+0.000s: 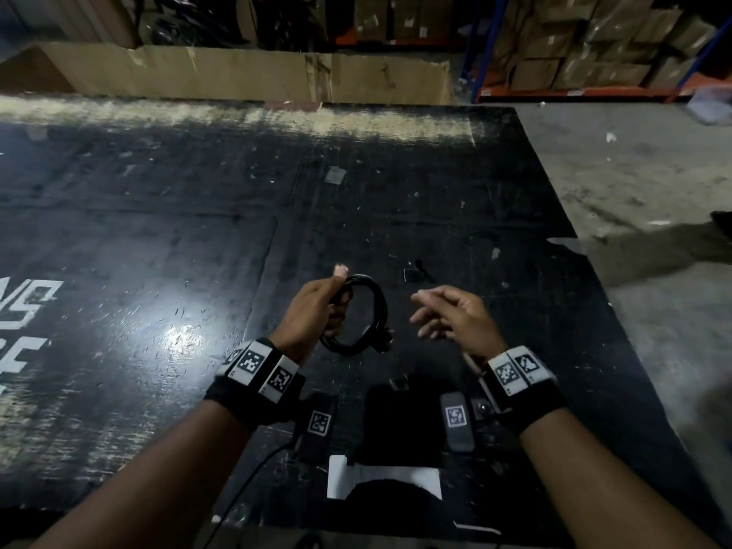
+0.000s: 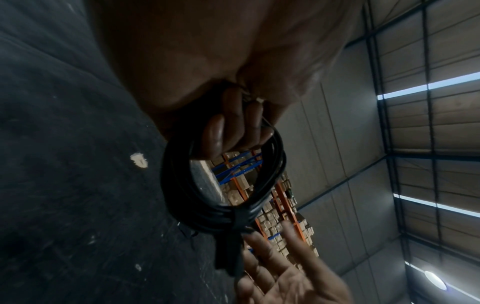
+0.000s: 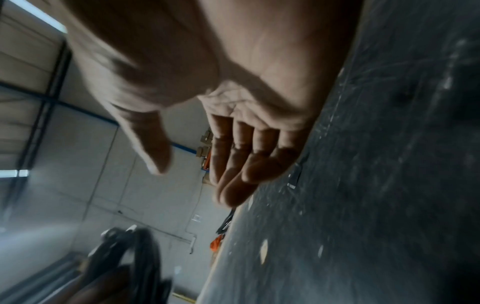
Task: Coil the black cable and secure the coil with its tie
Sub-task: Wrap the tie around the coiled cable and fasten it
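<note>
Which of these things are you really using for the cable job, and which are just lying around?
For the job:
- black cable, coiled, gripped by the left hand
- tie, wrapped round the coil
- right hand, open, holding nothing

Just lying about:
- black table
- small dark thing on the table
- cardboard boxes on shelves
- flattened cardboard

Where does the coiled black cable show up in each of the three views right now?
Head: coiled black cable at centre, gripped by the left hand.
Left wrist: centre, hanging from the curled fingers, tie wrapped at its bottom.
Right wrist: bottom left, blurred.
Shared landmark: the scuffed black table.
</note>
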{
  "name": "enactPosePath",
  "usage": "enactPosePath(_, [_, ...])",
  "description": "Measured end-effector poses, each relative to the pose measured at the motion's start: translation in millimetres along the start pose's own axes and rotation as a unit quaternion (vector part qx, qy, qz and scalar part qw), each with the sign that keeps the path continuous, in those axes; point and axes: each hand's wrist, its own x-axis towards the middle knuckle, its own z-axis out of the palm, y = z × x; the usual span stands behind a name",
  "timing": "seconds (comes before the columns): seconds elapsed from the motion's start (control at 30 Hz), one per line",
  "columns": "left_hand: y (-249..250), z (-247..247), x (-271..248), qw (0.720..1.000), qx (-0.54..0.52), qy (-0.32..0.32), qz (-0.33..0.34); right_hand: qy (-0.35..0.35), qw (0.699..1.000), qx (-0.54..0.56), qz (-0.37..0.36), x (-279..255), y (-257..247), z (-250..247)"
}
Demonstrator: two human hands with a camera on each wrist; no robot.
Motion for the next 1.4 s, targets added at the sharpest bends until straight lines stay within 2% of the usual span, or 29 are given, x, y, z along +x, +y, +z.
enactPosePath(0.1, [-6, -7, 0, 1.000, -0.008, 0.019, -0.002, 0.090, 0.987, -0.132, -0.028, 38, 1, -13])
enactPosePath(0.17, [-10, -9, -1, 0.999, -0.031, 0.032, -0.012, 0.123, 0.957, -0.256, -0.060, 63, 3, -18])
enactPosePath(0.27, [-14, -11, -1, 0.996, -0.079, 0.045, -0.027, 0.114, 0.905, -0.404, -0.067, 98, 8, -17])
enactPosePath(0.4, [-16, -10, -1, 0.989, -0.134, 0.058, -0.032, 0.069, 0.871, -0.486, -0.029, 128, 18, 0])
enactPosePath(0.5, [-16, -12, -5, 0.981, -0.174, 0.072, -0.042, 0.086, 0.852, -0.516, -0.027, 134, 21, 7])
enactPosePath(0.6, [-15, -17, -10, 0.975, -0.208, 0.066, -0.046, 0.111, 0.860, -0.496, -0.040, 135, 19, 11])
enactPosePath(0.83, [-13, -24, -22, 0.965, -0.258, 0.040, -0.028, 0.170, 0.920, -0.352, -0.022, 112, 10, 6])
enactPosePath(0.93, [-15, -23, -22, 0.969, -0.238, 0.068, -0.003, 0.157, 0.971, -0.182, -0.003, 87, -2, 7])
enactPosePath(1.0, [-13, -19, -23, 0.974, -0.205, 0.090, 0.023, 0.141, 0.987, -0.078, -0.017, 60, -16, 11])
enactPosePath(1.17, [-8, 1, -31, 0.983, -0.072, 0.119, 0.119, 0.116, 0.990, 0.059, -0.048, -16, -37, 31])
enactPosePath(1.3, [-13, 8, -33, 0.975, 0.019, 0.131, 0.178, 0.098, 0.992, 0.076, -0.002, -43, -30, 62])
enactPosePath(1.4, [-14, 13, -31, 0.960, 0.067, 0.152, 0.224, 0.110, 0.989, 0.089, 0.039, -48, -27, 77])
